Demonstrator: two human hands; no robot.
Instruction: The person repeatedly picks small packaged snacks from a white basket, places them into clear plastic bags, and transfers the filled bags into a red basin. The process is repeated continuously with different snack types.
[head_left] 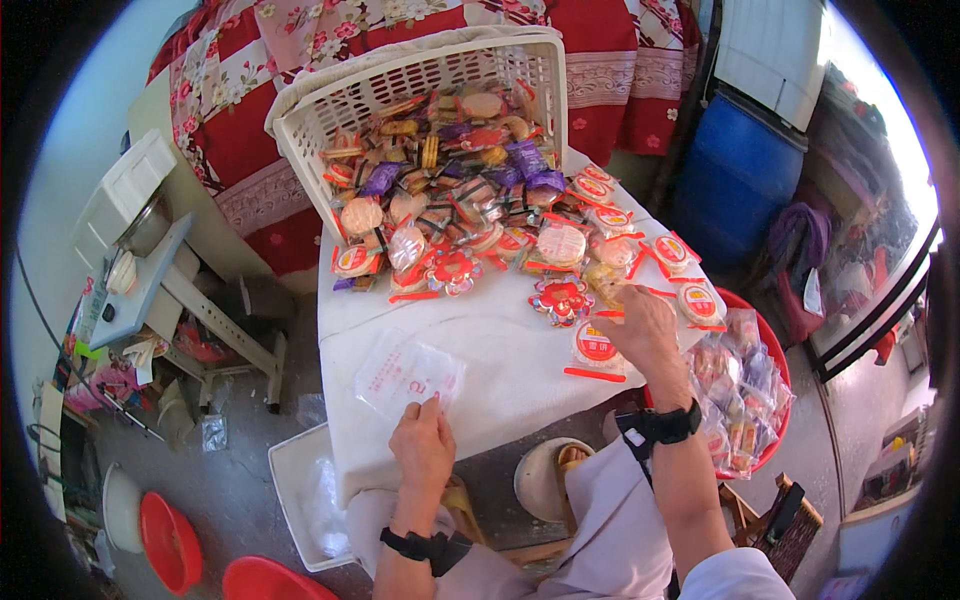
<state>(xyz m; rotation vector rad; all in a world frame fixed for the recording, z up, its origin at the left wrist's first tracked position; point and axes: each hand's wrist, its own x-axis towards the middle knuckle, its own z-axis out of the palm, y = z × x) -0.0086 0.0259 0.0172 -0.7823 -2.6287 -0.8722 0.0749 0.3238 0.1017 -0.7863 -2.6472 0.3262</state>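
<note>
My left hand (422,450) is closed on the edge of a clear plastic bag (405,378) with red print, which lies flat on the white-covered table. Over the table's right side, my right hand (645,338) has thumb and forefinger apart among wrapped snacks, its other fingers partly hidden. Just beneath its thumb lies a wrapped rice cracker (597,345) with red edges. A yellowish packet (606,283) touches or nearly touches the fingertips. Beside it rests a red flower-shaped packet (561,300); a second flower-shaped packet (452,270) sits farther left.
A tipped white plastic basket (300,150) spills mixed wrapped biscuits onto the table (500,350). Right of the table, a red basin (778,345) holds filled clear bags. A white bin (300,500) with plastic bags stands below left. A blue barrel (738,165) stands behind right.
</note>
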